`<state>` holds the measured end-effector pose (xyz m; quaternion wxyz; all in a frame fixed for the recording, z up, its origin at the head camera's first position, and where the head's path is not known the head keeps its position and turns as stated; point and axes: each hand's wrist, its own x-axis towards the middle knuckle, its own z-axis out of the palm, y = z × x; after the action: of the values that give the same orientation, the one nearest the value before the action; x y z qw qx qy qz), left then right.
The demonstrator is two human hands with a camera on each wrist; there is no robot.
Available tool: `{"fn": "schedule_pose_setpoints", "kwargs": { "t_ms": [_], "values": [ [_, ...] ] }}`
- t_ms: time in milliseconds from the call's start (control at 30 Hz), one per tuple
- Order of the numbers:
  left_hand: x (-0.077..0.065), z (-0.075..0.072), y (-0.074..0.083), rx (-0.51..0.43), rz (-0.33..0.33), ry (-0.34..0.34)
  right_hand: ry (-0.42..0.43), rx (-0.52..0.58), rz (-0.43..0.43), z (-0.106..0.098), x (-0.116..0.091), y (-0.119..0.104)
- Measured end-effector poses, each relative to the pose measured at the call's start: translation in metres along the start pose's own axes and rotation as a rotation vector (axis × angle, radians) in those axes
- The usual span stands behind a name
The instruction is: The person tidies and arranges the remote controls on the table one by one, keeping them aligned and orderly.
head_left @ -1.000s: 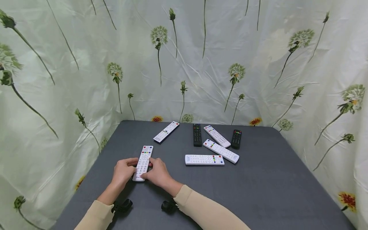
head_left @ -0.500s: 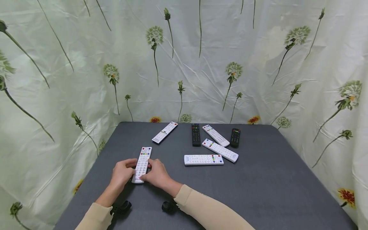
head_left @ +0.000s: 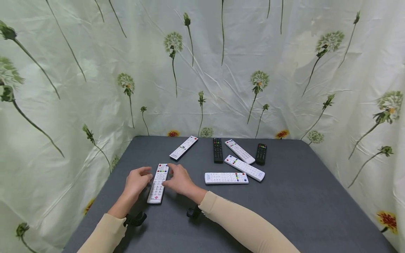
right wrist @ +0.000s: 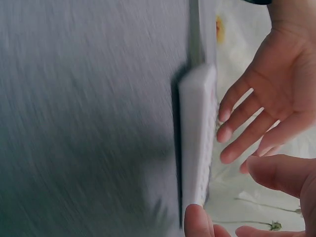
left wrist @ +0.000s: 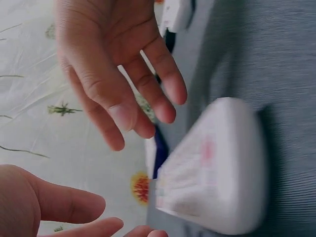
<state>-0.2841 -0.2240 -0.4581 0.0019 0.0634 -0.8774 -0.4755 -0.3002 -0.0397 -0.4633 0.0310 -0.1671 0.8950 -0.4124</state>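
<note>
A white remote control [head_left: 158,184] with small coloured buttons lies face up on the dark grey table, slightly slanted. Left of it hovers my left hand [head_left: 137,181], fingers loosely bent, with a gap to the remote. My right hand [head_left: 181,180] is at the right side, its fingertips close to the far end; whether they touch it I cannot tell. In the left wrist view the remote [left wrist: 239,168] shows its near end, apart from both hands. The right wrist view shows the remote's side [right wrist: 194,128], with a right fingertip [right wrist: 196,222] overlapping its far end.
Behind lies another white remote [head_left: 183,147]. To the right are a black remote [head_left: 217,150], a shorter black remote [head_left: 261,154] and three white remotes, one crosswise [head_left: 226,178], one slanted [head_left: 244,168], one behind [head_left: 239,151]. A flowered curtain [head_left: 215,77] surrounds the table.
Both hands have let go of the white remote. My right hand has moved away from me along its side, my left hand slightly up and off it. The remote stays on the table.
</note>
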Motion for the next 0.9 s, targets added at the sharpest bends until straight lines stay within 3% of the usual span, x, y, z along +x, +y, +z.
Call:
{"fn": "schedule_pose_setpoints", "kwargs": {
  "t_ms": [367,567,733,900],
  "values": [
    [0.035,-0.002,0.028,-0.066,0.056,-0.028,0.021,0.012,-0.004,-0.03,0.028,0.0],
    [0.064,0.003,0.035,-0.146,0.068,-0.053,0.03,0.171,0.105,-0.045,0.044,0.013],
    [0.09,0.008,0.036,-0.238,0.041,-0.139,0.079,0.238,0.165,-0.053,0.057,0.026],
    [0.112,0.019,0.035,-0.295,0.017,-0.196,0.103,0.463,0.241,-0.056,0.064,0.037]
  ]
}}
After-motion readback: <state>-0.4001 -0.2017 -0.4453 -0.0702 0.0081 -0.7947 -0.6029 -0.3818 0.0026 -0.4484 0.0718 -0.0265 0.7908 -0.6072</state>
